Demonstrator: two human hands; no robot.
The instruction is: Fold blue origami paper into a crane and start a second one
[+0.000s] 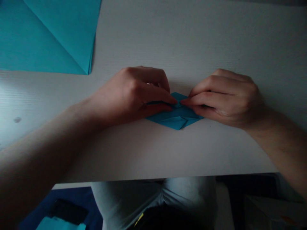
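Note:
A small folded piece of blue paper (171,119), roughly diamond-shaped with creased flaps, lies on the pale table. My left hand (141,91) is at its left side, with index fingertip and thumb pinching a flap near the middle. From the right, my right hand (223,95) pinches the same upper part, its fingertips almost meeting those of the left. The fingers of both hands cover the left and right portions of the paper. A small raised fold shows on the near side, by the lower corner.
Larger blue sheets (55,38) with a diagonal crease lie at the upper left of the table (168,153). Below the front edge, a dark phone-like object (69,210) and more blue paper (59,224) rest on dark blue cloth. A box (273,212) stands at the lower right.

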